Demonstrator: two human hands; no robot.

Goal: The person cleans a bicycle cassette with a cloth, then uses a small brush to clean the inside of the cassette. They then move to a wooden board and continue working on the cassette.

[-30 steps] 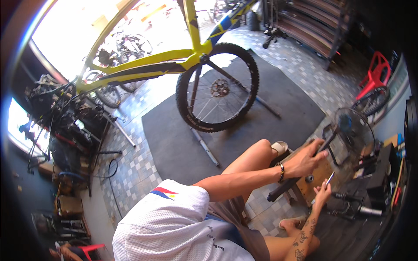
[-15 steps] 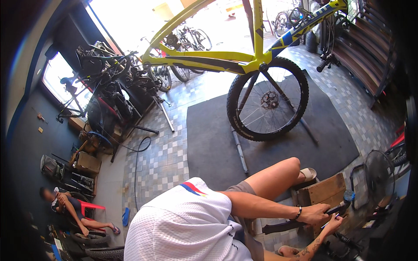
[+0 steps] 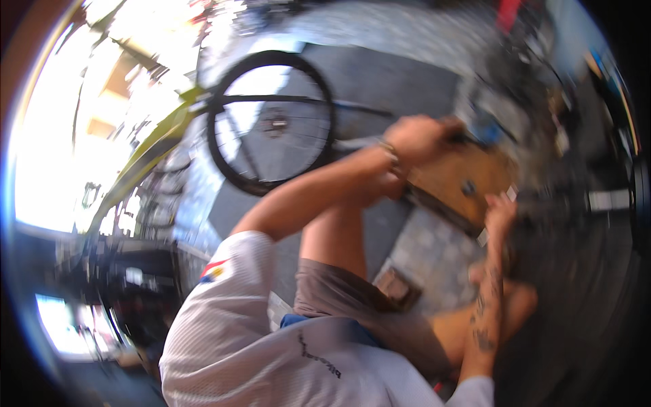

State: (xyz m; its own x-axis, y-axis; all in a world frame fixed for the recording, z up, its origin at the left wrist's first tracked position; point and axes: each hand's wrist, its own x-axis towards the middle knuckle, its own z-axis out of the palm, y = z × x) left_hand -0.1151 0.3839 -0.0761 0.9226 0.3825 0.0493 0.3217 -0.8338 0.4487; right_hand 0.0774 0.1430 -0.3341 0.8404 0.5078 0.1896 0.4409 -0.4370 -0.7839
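My left hand (image 3: 419, 141), with a bracelet at the wrist, is blurred and looks curled above the far edge of a wooden box (image 3: 468, 178). A dark brownish item (image 3: 453, 129) shows at its fingertips; its kind is smeared. My right hand (image 3: 500, 216) is closed beside the box's right side. Pale ends of a slim, stick-like thing (image 3: 483, 237) show above and below its fingers. On the box top lies a small dark round object (image 3: 468, 187). Something blue and clear (image 3: 485, 129) sits just past the box.
A yellow bicycle frame (image 3: 152, 146) stands at the far left with its wheel (image 3: 271, 122) over a dark mat (image 3: 400, 78). A brown block (image 3: 397, 288) is on the tiled floor by my leg. Blurred dark items (image 3: 522, 74) crowd the far right.
The view has swung sharply, so the bicycle now appears further left and the box nearer the middle. My left hand has risen and moved apart from the right hand.
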